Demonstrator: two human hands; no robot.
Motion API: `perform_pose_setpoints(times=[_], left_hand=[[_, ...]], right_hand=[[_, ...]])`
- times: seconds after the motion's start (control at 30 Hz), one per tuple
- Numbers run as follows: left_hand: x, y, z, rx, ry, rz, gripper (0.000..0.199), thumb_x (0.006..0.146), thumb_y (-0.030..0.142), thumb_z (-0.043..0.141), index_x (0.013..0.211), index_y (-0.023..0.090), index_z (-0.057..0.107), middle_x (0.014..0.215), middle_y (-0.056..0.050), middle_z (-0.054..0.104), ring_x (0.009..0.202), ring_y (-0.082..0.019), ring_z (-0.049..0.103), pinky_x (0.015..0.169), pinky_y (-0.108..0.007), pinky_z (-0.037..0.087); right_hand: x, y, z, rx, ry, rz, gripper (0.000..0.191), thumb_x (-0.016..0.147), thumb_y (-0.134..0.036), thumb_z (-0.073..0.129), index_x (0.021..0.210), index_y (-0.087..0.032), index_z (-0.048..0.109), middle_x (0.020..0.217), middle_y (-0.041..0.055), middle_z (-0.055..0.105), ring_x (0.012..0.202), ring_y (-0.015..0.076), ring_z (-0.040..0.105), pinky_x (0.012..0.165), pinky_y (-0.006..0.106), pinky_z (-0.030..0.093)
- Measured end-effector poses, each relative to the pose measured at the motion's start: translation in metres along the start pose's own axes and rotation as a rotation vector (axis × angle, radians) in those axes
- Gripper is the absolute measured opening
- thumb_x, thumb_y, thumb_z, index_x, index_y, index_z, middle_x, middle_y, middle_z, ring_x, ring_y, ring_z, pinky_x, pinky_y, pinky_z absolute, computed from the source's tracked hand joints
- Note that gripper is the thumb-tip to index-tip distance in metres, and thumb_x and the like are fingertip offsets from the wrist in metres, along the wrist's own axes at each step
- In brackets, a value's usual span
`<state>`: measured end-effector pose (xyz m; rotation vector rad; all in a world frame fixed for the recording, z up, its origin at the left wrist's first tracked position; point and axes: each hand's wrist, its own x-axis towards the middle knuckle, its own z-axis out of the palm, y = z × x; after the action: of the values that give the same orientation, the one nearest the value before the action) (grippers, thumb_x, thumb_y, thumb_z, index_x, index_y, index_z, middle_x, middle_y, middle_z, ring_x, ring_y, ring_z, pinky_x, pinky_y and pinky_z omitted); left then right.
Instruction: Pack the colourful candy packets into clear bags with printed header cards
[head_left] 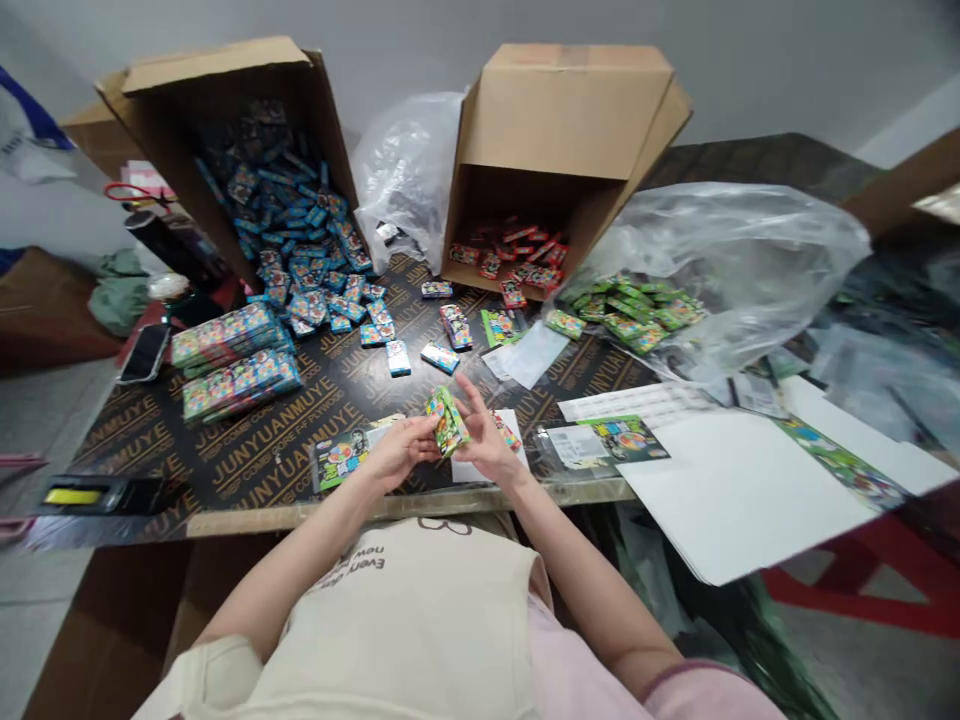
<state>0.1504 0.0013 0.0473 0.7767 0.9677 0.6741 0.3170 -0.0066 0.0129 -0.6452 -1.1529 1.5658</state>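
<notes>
My left hand (405, 450) is closed on a small green printed packet (447, 422), pinching its left side between thumb and fingers. My right hand (484, 440) is right up against the packet's other side, its fingers stretched and apart; whether it bears any of the packet is hard to tell. Under my left wrist lies a clear bag with a green printed card (341, 462). Behind my right hand is a white sheet (486, 468) with a red packet (508, 428) partly hidden. Loose blue packets (440, 358) and a red-and-blue packet (456, 327) lie just beyond my hands.
An open carton (334, 150) spills blue packets at the left; another carton (574, 110) holds red ones. Green packets (637, 310) spill from a clear plastic bag (750, 260). White sheets (697, 490) overhang the front edge. Stacked bundles (236, 365) and a phone (145, 353) lie left.
</notes>
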Motion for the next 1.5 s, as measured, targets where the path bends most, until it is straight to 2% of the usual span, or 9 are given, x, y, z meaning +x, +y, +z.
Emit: perform_pose_setpoints(times=[0.2, 0.37, 0.57, 0.77, 0.97, 1.1, 1.3, 1.4, 1.5], left_hand=[[-0.004, 0.000, -0.014, -0.081, 0.213, 0.098, 0.035, 0.050, 0.036, 0.087, 0.054, 0.012, 0.062, 0.055, 0.000, 0.062, 0.052, -0.009, 0.054, 0.059, -0.022, 0.042], [-0.001, -0.001, -0.017, -0.210, 0.281, 0.113, 0.035, 0.049, 0.034, 0.086, 0.071, 0.012, 0.068, 0.068, -0.003, 0.070, 0.055, -0.011, 0.060, 0.062, -0.025, 0.048], [0.003, 0.000, -0.016, -0.334, 0.381, 0.139, 0.034, 0.048, 0.027, 0.086, 0.072, 0.014, 0.065, 0.070, -0.002, 0.071, 0.058, -0.013, 0.065, 0.066, -0.027, 0.052], [-0.003, -0.004, -0.014, -0.347, 0.246, 0.069, 0.034, 0.052, 0.029, 0.085, 0.078, 0.015, 0.069, 0.077, -0.004, 0.073, 0.069, -0.016, 0.068, 0.075, -0.031, 0.053], [-0.007, -0.007, -0.034, 0.155, 0.076, 0.105, 0.020, 0.054, 0.026, 0.081, 0.060, 0.013, 0.067, 0.058, -0.001, 0.065, 0.054, -0.010, 0.057, 0.062, -0.024, 0.045], [-0.006, -0.011, -0.031, 0.136, 0.139, 0.121, 0.032, 0.056, 0.030, 0.082, 0.081, 0.015, 0.067, 0.061, 0.000, 0.066, 0.058, -0.011, 0.058, 0.064, -0.025, 0.045], [-0.002, -0.014, -0.030, 0.118, 0.134, 0.098, 0.038, 0.053, 0.041, 0.084, 0.059, 0.014, 0.059, 0.055, 0.003, 0.058, 0.052, -0.008, 0.052, 0.057, -0.022, 0.042], [0.000, -0.015, -0.035, 0.083, 0.178, 0.051, 0.043, 0.055, 0.049, 0.081, 0.055, 0.015, 0.054, 0.051, 0.004, 0.054, 0.045, -0.007, 0.047, 0.053, -0.022, 0.039], [0.002, -0.016, -0.041, 0.112, 0.153, 0.046, 0.043, 0.057, 0.053, 0.079, 0.060, 0.015, 0.059, 0.057, 0.000, 0.059, 0.051, -0.010, 0.053, 0.059, -0.025, 0.043]], right_hand=[[0.006, 0.005, -0.008, -0.463, -0.035, -0.139, 0.106, 0.059, -0.043, 0.086, 0.147, -0.034, 0.026, 0.148, 0.0084, 0.040, 0.141, 0.0280, 0.032, 0.116, 0.051, 0.021], [0.009, 0.003, -0.004, -0.519, 0.088, -0.147, 0.083, 0.073, -0.039, 0.077, 0.143, -0.034, 0.033, 0.139, 0.0091, 0.049, 0.121, 0.0252, 0.055, 0.104, 0.046, 0.043], [0.009, 0.004, 0.013, -0.768, 0.137, -0.238, 0.084, 0.067, -0.036, 0.081, 0.140, -0.032, 0.040, 0.138, 0.0084, 0.048, 0.121, 0.0267, 0.051, 0.102, 0.045, 0.044], [0.017, 0.005, 0.021, -0.494, 0.265, -0.082, 0.050, 0.083, -0.038, 0.065, 0.129, -0.025, 0.050, 0.107, 0.0057, 0.063, 0.092, 0.0200, 0.061, 0.087, 0.037, 0.051], [0.019, -0.013, 0.001, -0.482, -0.184, 0.096, 0.067, 0.077, -0.030, 0.070, 0.137, -0.027, 0.042, 0.105, 0.0049, 0.066, 0.079, 0.0169, 0.061, 0.074, 0.033, 0.052], [0.020, -0.004, 0.002, -0.563, 0.051, 0.029, 0.064, 0.072, -0.029, 0.074, 0.131, -0.028, 0.049, 0.105, 0.0041, 0.063, 0.060, 0.0097, 0.050, 0.060, 0.027, 0.048], [0.016, 0.006, 0.002, -0.445, 0.113, 0.016, 0.066, 0.070, -0.037, 0.078, 0.128, -0.028, 0.048, 0.106, 0.0047, 0.063, 0.088, 0.0186, 0.061, 0.080, 0.035, 0.050], [0.011, -0.001, 0.002, -0.628, -0.055, -0.095, 0.086, 0.062, -0.040, 0.084, 0.137, -0.030, 0.043, 0.137, 0.0082, 0.049, 0.124, 0.0280, 0.048, 0.103, 0.046, 0.039], [0.008, -0.009, 0.002, -0.887, -0.120, -0.187, 0.086, 0.062, -0.035, 0.082, 0.138, -0.031, 0.043, 0.136, 0.0077, 0.051, 0.127, 0.0314, 0.045, 0.108, 0.051, 0.030]])
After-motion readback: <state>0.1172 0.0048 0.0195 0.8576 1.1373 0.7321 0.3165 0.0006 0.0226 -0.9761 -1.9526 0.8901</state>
